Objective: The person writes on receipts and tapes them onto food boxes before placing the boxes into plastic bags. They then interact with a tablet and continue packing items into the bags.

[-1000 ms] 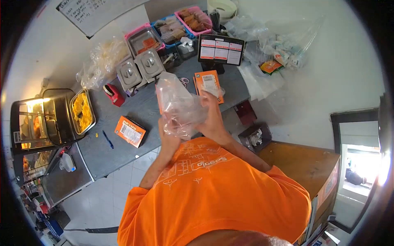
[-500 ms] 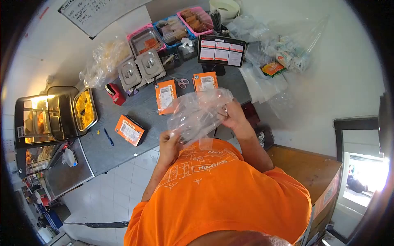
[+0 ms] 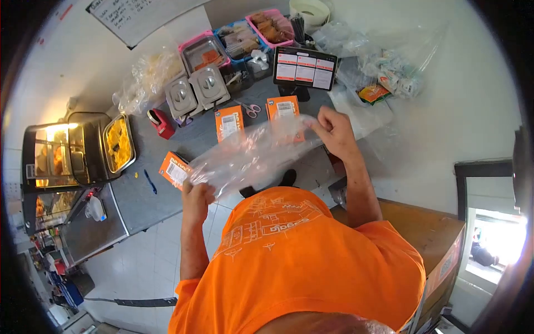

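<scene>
A clear plastic bag (image 3: pixel 245 156) is stretched out in the air in front of my orange shirt. My left hand (image 3: pixel 196 199) is closed on its lower left end, and my right hand (image 3: pixel 334 129) pinches its upper right end. Behind the bag, partly covered by it, stand orange boxes with white labels: one box (image 3: pixel 228 123) in the middle, another box (image 3: pixel 283 107) to its right. A third orange box (image 3: pixel 174 168) lies close to my left hand, its lower corner hidden behind the bag and hand.
Scissors (image 3: pixel 251 109), a red stapler-like tool (image 3: pixel 160 123) and a blue pen (image 3: pixel 150 181) lie on the grey counter (image 3: pixel 139 209). Lidded steel containers (image 3: pixel 208 88) and a tablet (image 3: pixel 305 68) stand at the back. A lit food warmer (image 3: pixel 55 167) and a tray of yellow food (image 3: pixel 118 143) are at left.
My hands have moved apart, the left one leftward and the right one up and rightward. The bag, bunched before, is now drawn out long between them.
</scene>
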The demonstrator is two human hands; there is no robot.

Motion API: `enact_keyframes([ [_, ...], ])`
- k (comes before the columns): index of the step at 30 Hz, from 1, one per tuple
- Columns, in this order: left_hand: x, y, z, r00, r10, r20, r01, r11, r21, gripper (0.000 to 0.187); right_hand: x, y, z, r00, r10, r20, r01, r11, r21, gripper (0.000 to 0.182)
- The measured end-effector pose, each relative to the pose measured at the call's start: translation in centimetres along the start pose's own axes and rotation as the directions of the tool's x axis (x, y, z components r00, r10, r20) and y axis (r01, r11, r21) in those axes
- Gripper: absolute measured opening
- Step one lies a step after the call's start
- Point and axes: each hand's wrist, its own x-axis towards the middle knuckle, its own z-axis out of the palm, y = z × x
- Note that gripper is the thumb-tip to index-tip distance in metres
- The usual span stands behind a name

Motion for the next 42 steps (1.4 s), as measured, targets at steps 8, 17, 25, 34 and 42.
enact_keyframes([
  [8,-0.3,2.1,4.9,0.833,0.368,0.414,-0.554,0.542,0.632,0.022,-1.8,-8.6,8.7,0.96,-0.278,0.042,0.281,0.955,-0.095,0.056],
  [17,9.8,-2.9,-6.2,0.829,0.542,0.138,-0.396,0.394,0.829,0.024,-1.0,-5.0,9.1,0.995,0.034,0.098,0.005,0.927,-0.374,0.031],
  [25,3.2,0.9,-9.5,0.77,0.488,0.412,-0.393,-0.148,0.908,0.018,-2.3,-5.4,10.1,0.87,-0.491,-0.043,0.471,0.854,-0.222,0.011],
  [34,1.1,-9.6,-17.0,0.888,-0.195,0.416,0.339,0.889,-0.307,0.021,-7.9,3.3,15.9,0.584,0.04,0.811,-0.808,-0.066,0.585,0.031],
  [42,6.9,-7.7,-14.0,0.986,-0.078,0.146,0.043,0.973,0.227,0.035,-0.2,1.7,17.4,0.935,0.34,0.1,-0.348,0.935,0.071,0.028],
])
